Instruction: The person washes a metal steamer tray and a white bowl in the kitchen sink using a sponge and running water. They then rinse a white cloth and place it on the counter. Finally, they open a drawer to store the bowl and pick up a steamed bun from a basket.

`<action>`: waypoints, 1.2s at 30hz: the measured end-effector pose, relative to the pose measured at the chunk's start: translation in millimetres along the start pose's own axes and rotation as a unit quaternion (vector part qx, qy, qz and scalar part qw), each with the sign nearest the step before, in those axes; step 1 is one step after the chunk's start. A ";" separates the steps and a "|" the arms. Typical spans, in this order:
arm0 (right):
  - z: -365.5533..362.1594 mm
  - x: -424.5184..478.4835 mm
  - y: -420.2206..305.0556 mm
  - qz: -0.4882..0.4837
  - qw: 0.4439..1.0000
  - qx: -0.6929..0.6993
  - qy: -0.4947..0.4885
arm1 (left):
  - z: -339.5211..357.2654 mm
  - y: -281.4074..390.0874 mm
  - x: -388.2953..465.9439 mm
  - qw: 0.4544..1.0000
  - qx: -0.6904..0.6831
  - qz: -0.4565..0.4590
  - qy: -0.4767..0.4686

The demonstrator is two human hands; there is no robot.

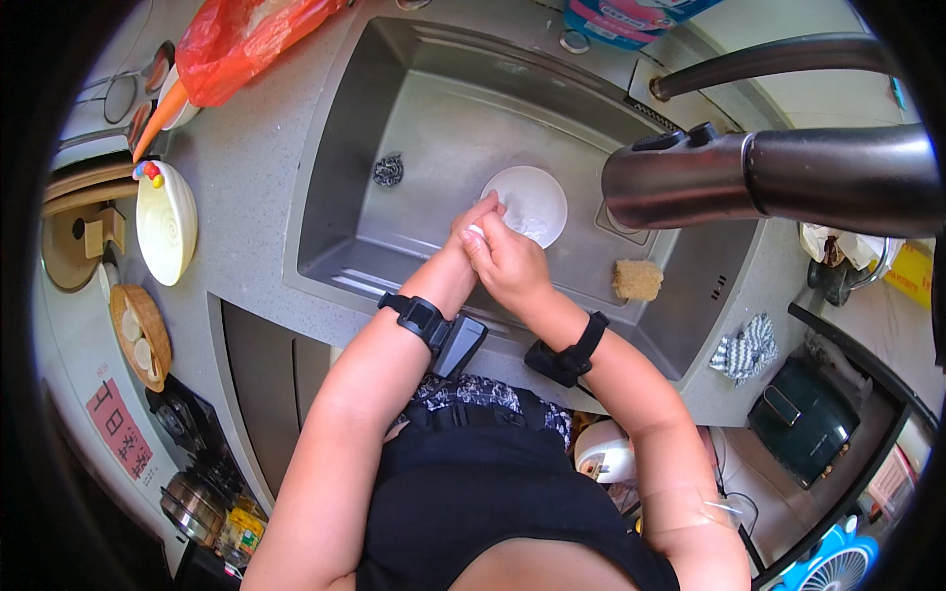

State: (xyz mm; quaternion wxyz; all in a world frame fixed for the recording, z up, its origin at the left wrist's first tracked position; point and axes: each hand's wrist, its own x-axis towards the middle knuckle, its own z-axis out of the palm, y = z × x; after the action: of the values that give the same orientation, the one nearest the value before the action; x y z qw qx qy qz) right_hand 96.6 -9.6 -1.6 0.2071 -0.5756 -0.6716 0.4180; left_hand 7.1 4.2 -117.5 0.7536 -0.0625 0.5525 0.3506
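Note:
My left hand (470,219) and my right hand (511,257) are pressed together over the near left edge of a white bowl (528,186) in the stainless-steel sink (451,125). A small white thing (477,231) shows by my right thumb, within the curled right fingers; most of it is hidden. The right hand covers much of the left palm and fingers, so what the left one grips is unclear. Something clear and shiny, like water, glistens inside the bowl.
The dark faucet (680,181) juts in from the right. A steel-wool scrubber (388,170) and a tan sponge (637,280) lie in the sink. A pale bowl (167,223), an orange-red plastic bag (244,48) and a striped cloth (745,350) are on the counter.

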 end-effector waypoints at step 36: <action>-153.6 43.4 69.4 -0.012 0.959 0.039 0.280 | 38.9 120.2 -117.2 0.640 0.681 0.350 -0.075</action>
State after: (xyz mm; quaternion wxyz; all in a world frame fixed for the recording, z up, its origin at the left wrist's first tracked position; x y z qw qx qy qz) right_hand 243.9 80.3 20.8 0.4140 -0.6532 -0.5767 0.2633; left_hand -50.8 58.9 35.3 0.4432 0.6923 0.5575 0.1162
